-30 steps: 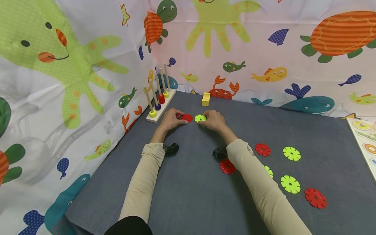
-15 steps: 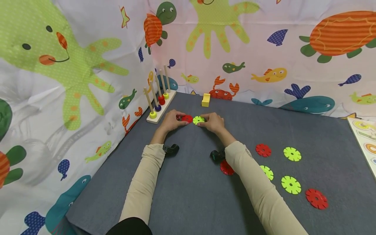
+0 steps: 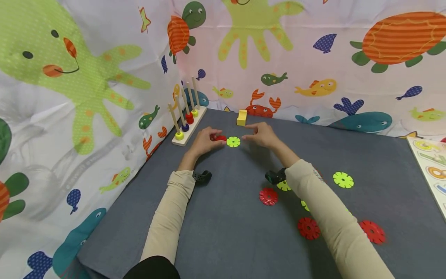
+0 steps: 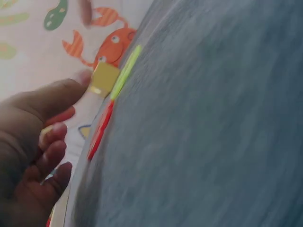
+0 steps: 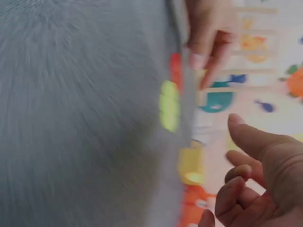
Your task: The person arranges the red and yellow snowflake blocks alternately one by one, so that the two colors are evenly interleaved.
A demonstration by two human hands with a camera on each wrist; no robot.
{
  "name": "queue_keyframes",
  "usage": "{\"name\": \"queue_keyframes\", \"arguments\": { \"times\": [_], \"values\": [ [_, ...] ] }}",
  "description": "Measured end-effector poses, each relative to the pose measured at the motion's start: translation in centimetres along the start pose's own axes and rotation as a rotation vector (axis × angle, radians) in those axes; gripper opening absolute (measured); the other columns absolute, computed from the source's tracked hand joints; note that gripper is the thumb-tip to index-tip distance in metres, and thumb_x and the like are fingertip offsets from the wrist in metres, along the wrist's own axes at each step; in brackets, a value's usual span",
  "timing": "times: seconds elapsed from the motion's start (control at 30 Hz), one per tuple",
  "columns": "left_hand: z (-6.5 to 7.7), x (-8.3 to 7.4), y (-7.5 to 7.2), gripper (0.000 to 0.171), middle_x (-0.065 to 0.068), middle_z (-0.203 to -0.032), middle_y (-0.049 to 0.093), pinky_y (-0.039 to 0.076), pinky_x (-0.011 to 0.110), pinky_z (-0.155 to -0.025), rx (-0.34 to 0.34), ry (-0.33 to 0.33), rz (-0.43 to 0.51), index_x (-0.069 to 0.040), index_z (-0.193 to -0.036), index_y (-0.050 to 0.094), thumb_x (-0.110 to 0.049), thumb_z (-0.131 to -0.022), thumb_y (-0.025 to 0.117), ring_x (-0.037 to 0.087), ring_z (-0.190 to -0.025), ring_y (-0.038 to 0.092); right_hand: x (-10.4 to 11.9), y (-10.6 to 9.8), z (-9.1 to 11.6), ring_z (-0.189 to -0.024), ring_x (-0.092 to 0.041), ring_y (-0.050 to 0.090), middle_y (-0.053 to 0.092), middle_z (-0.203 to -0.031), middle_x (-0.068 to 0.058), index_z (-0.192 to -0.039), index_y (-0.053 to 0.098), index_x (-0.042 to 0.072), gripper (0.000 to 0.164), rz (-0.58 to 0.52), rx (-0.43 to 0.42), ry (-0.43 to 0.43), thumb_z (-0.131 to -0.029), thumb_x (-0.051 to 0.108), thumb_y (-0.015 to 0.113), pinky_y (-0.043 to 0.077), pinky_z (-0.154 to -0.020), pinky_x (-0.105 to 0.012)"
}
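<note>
Head view: the person's left hand (image 3: 203, 142) is at the red disc (image 3: 220, 138) on the gray worktop (image 3: 223, 224), thumb and fingers parted about its left side; whether they touch it cannot be told. Just right of it, between the two hands, a light green disc (image 3: 233, 142) lies flat. The right hand (image 3: 263, 135) is beside the green disc but apart from it, with a wide gap between thumb and fingers. Beyond them, near the worktop's back edge, is a yellow block (image 3: 241, 118). Behind the left hand, a peg stand (image 3: 192, 127) carries small rings. Scattered discs (image 3: 268, 196), red and green, lie around and partly beneath the right sleeve (image 3: 331, 211). Farther right is a picture board (image 3: 424, 166).
</note>
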State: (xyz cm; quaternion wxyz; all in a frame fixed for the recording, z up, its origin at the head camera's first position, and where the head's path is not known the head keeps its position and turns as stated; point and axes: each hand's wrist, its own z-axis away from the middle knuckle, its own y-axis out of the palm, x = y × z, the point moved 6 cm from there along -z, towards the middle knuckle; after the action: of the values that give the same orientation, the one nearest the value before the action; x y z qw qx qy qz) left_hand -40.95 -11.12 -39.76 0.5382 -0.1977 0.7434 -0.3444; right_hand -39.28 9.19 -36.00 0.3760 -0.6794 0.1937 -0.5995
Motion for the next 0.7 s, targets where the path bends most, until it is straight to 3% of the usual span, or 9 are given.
{"name": "queue_keyframes", "arguments": {
  "times": [0.13,0.27,0.4,0.5,0.7],
  "values": [
    [-0.6,-1.4,1.0,0.05,0.011,-0.108,0.062,0.042,0.037,-0.088,0.035,0.053,-0.04,-0.006,-0.118,0.063,-0.031,-0.076,0.075,0.023,-0.099,0.053,0.8,-3.2,3.2,-0.049,-0.013,0.032,0.036,-0.054,0.0,-0.119,0.062,0.005,0.045,0.057,0.0,-0.077,-0.082,0.031,0.069,0.026,-0.048,-0.027],
    [-1.6,-2.7,2.6,0.056,0.011,-0.115,0.061,0.038,0.038,-0.097,0.109,0.104,-0.114,-0.005,-0.119,0.062,-0.036,-0.074,0.075,0.023,-0.107,0.052,0.4,-4.5,8.0,-0.053,-0.014,0.038,0.045,-0.06,-0.002,-0.116,0.063,0.003,0.042,0.115,0.057,-0.161,-0.082,0.028,0.069,0.031,-0.05,-0.027],
    [-1.8,-2.7,3.3,0.057,0.011,-0.114,0.06,0.035,0.038,-0.098,0.113,0.088,-0.172,-0.005,-0.118,0.063,-0.036,-0.072,0.078,0.024,-0.109,0.049,-0.8,-3.0,12.9,-0.057,-0.011,0.04,0.049,-0.067,0.0,-0.118,0.062,0.004,0.047,0.146,0.151,-0.227,-0.079,0.029,0.071,0.033,-0.051,-0.023],
    [-1.6,-2.3,3.2,0.056,0.01,-0.114,0.058,0.034,0.038,-0.098,0.113,0.042,-0.16,-0.006,-0.117,0.063,-0.035,-0.071,0.079,0.024,-0.111,0.046,-1.8,-1.2,15.7,-0.061,-0.009,0.038,0.045,-0.07,0.0,-0.123,0.06,0.009,0.055,0.167,0.21,-0.264,-0.075,0.032,0.074,0.031,-0.053,-0.021],
    [-1.7,-2.6,3.3,0.05,0.009,-0.115,0.056,0.032,0.039,-0.1,0.134,0.032,-0.127,-0.008,-0.114,0.065,-0.033,-0.073,0.077,0.024,-0.113,0.043,-2.5,0.6,18.0,-0.069,-0.01,0.038,0.045,-0.074,0.002,-0.123,0.06,0.019,0.059,0.192,0.253,-0.319,-0.07,0.037,0.077,0.031,-0.058,-0.021]
  ]
}}
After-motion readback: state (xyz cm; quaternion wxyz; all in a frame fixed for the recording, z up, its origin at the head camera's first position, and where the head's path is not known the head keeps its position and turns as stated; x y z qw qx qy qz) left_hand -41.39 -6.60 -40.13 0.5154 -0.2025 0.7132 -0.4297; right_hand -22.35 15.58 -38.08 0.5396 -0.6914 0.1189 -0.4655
